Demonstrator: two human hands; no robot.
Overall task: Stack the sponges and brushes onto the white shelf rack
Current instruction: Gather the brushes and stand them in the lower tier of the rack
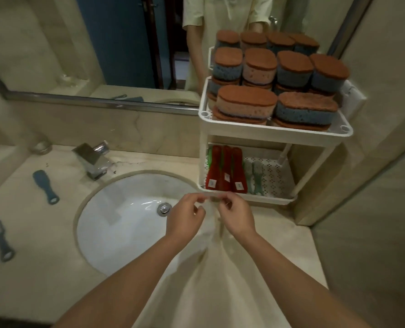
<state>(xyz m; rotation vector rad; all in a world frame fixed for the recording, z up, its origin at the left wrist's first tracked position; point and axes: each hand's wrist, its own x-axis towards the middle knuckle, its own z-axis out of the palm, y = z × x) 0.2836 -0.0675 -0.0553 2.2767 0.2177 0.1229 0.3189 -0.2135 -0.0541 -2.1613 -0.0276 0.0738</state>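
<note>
The white shelf rack (277,132) stands on the counter at the right of the sink. Its top tier is packed with several brown-topped sponges (246,104), some blue and some pink. On its bottom tier lie three red brushes (225,172) and two grey-green brushes (253,174). Two blue-grey brushes lie loose on the counter at the left, one (45,187) near the tap and one (0,240) nearer me. My left hand (184,218) and my right hand (237,216) are close together just in front of the rack's lower tier. Both pinch the top of a thin translucent plastic bag (211,233) that hangs down between them.
A round white sink (116,223) lies below my hands, with a chrome tap (92,159) behind it. A mirror (102,43) covers the wall behind and reflects the person. A beige wall closes the right side next to the rack.
</note>
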